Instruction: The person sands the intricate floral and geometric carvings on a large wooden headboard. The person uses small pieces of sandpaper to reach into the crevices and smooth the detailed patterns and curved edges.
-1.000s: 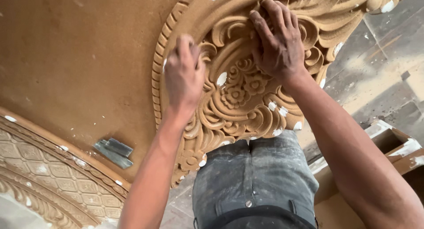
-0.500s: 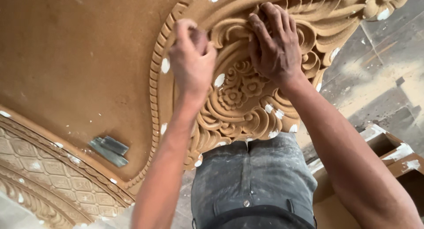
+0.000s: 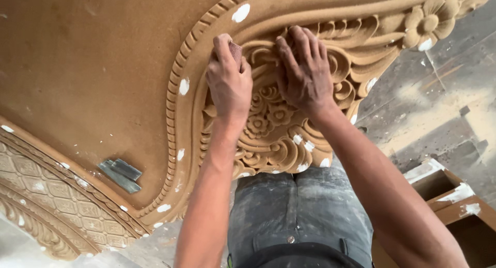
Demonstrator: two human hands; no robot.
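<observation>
Item: carved panel [image 3: 103, 66], tan, filling the upper left and centre of the frame. Your left hand [image 3: 229, 84] has climbed from the lower scrollwork to upper centre and now pinches a small sanding pad [image 3: 236, 51] against the inner moulding, so the rubbing has moved up the carving. Your right hand [image 3: 305, 74] stays spread, fingers bent, pressing the leaf relief (holding nothing visible). The pad is mostly hidden under your fingers; the grey clip [image 3: 120, 174] at lower left is unclear.

grey metal strips [image 3: 120, 174] on flat panel | lattice-carved border [image 3: 46, 193] lower left | dusty floor [image 3: 439, 108] | wooden boxes [image 3: 449, 195] right
</observation>
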